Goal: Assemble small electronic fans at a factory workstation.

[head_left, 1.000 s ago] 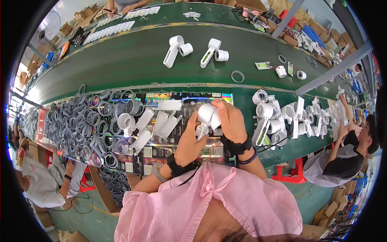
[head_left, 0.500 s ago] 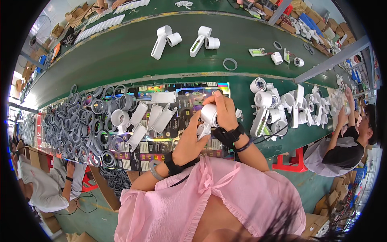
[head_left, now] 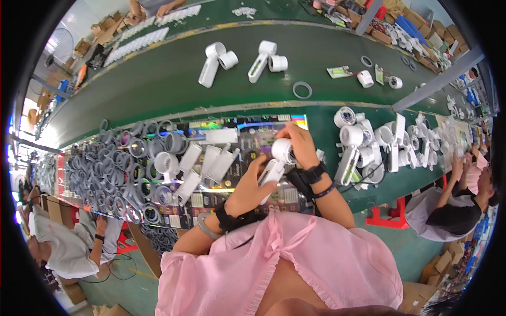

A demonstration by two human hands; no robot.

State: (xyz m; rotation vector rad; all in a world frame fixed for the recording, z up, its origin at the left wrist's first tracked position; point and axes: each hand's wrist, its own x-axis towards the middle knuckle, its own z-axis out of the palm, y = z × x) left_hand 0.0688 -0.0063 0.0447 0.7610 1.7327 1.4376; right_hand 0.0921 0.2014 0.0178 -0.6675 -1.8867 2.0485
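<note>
Between my hands is a white handheld fan body (head_left: 272, 171) with a round head and a straight handle, tilted over the work surface. My left hand (head_left: 247, 185) is closed around the handle, which slopes down toward me. My right hand (head_left: 302, 147) grips the round head from the right side, its fingers curled over it. Left of my hands lie loose white handle covers (head_left: 217, 164) and a white round fan head (head_left: 166, 164). Beyond them spreads a big heap of grey rings (head_left: 108, 174). More white fan bodies (head_left: 352, 136) are piled to the right.
A green conveyor belt (head_left: 174, 68) runs across behind the bench, carrying two white fan assemblies, a grey ring (head_left: 302, 90) and small parts. A grey metal post (head_left: 437, 79) slants at the right. Co-workers sit at both sides, near red stools (head_left: 388, 216).
The fan body has turned between my hands, so more of its handle now shows below the head. My whole view has shifted slightly, and things appear a little lower and further right.
</note>
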